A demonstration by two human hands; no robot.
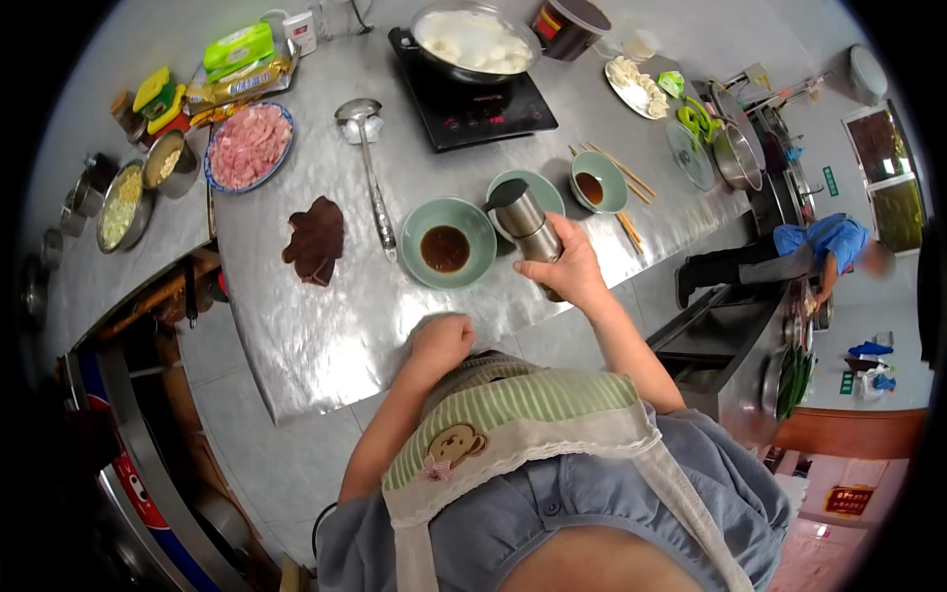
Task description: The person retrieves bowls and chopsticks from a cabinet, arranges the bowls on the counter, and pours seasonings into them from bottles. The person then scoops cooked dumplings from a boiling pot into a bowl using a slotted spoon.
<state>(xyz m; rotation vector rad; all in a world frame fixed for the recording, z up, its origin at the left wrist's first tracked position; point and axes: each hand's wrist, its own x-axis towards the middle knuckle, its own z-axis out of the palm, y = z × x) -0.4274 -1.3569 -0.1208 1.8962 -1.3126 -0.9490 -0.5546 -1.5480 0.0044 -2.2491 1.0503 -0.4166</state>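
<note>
My right hand (572,264) is wrapped around a stainless steel pourer (526,223) with a dark spout. It is tilted over a green bowl (545,187), whose inside is partly hidden by it. Just left stands a second green bowl (415,264) with dark sauce in it. A third green bowl (614,176), also holding dark sauce, is farther right with chopsticks (631,232) beside it. My left hand (444,340) rests as a closed fist at the near table edge, and nothing shows in it.
A pan (475,74) of white food in liquid sits on an induction cooker (473,113). A ladle (371,173), a dark brown leaf-shaped mat (316,239) and a plate of raw meat (249,148) lie to the left. A person in blue (809,244) works at the right.
</note>
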